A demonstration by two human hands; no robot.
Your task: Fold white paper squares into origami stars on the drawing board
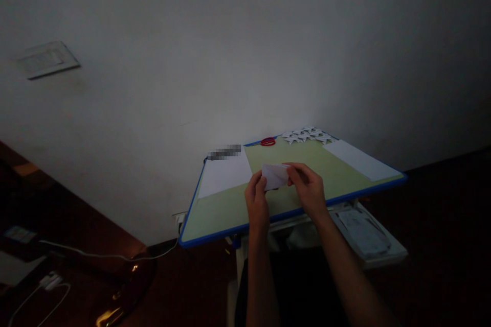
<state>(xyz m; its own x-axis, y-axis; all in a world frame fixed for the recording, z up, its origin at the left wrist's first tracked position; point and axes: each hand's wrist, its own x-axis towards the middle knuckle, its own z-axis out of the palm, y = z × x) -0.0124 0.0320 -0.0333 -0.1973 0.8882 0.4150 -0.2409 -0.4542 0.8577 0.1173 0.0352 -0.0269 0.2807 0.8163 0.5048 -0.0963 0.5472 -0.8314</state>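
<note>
Above the near part of the green tabletop (286, 158), a small folded piece of white paper (274, 176) is held up between both hands. My left hand (257, 196) pinches its left edge, thumb in front. The fingers and thumb of my right hand (309, 186) close on its right edge. Part of the paper's right side is hidden behind those fingers. At the back right of the table lie several small folded white paper pieces (305, 135) in a cluster, apart from my hands.
Red-handled scissors (267, 141) lie at the back edge. White sheets (226, 173) cover the left side, and a white paper stack (360, 160) lies on the right. Below the table's blue rim (215, 236) an open drawer (368, 235) juts out. A cable (111, 256) runs at left.
</note>
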